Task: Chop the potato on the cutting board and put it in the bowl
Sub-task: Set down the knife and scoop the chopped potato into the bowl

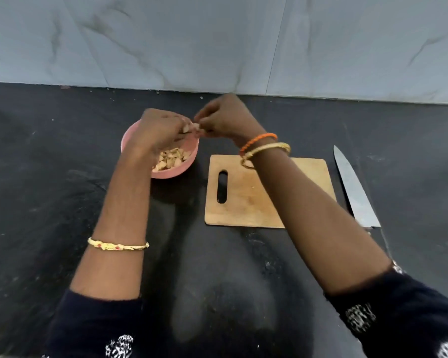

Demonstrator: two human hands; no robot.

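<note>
Over pink bowl [177,169], both hands' grip [192,129] pinches potato bits [189,127].

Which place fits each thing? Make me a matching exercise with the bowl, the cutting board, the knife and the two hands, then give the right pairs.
Things:
1. pink bowl
2. cutting board
3. knife
4. left hand and right hand

Places or states:
A. right of the board, on the counter
B. holds potato pieces
C. together above the bowl
D. bare, nothing left on it

Pairs: 1-B, 2-D, 3-A, 4-C
</note>
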